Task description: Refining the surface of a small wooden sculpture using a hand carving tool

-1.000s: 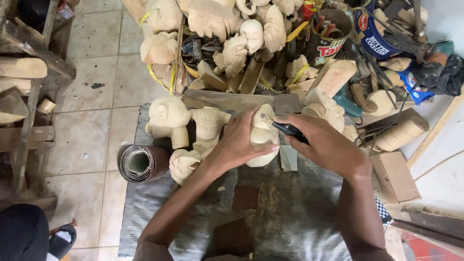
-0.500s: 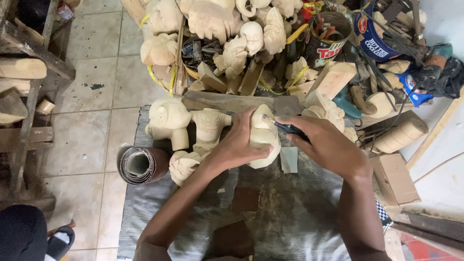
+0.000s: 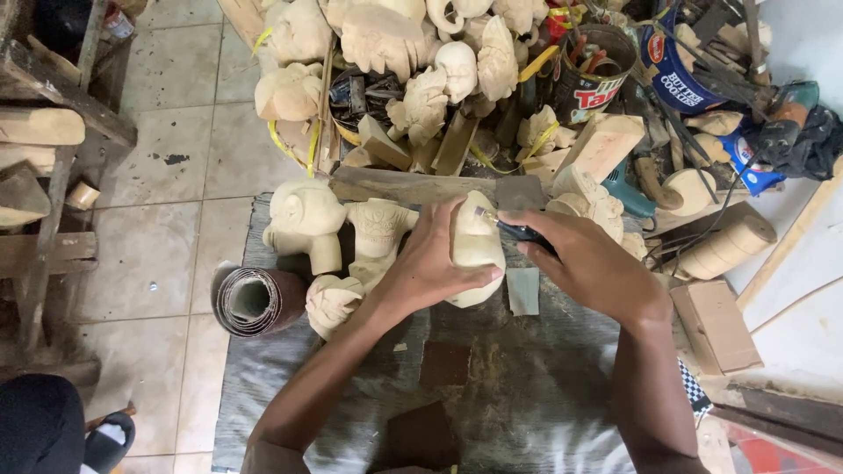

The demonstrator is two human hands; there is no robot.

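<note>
A pale, rounded wooden carving [image 3: 477, 250] was held between the two hands, in the middle of a grey cloth [image 3: 527, 412] spread over the tiled floor [image 3: 167, 202]. Its long axis ran roughly away from the person, slightly tilted, with the narrower end pointing toward the heap of carvings beyond. The left hand [image 3: 430, 263] was clamped around the carving from its left side, the fingers wrapped over the lower end. The right hand [image 3: 588, 263] was closed on a slim dark tool [image 3: 514, 230], gripped like a pen; the tool's tip was brought to the upper right flank of the carving, so the work lay just left of that hand. Both hands were close together, parted only by the carving itself.

The wood looked smooth, unpainted and cream-coloured, as did three unfinished figures [image 3: 338, 241] standing just left of the left hand. A roll of brown sandpaper [image 3: 255, 300] lay on the cloth's left edge, and a small grey sheet [image 3: 524, 291] lay under the right hand. Two dark squares of abrasive paper [image 3: 444, 363] lay nearer the person.
</note>
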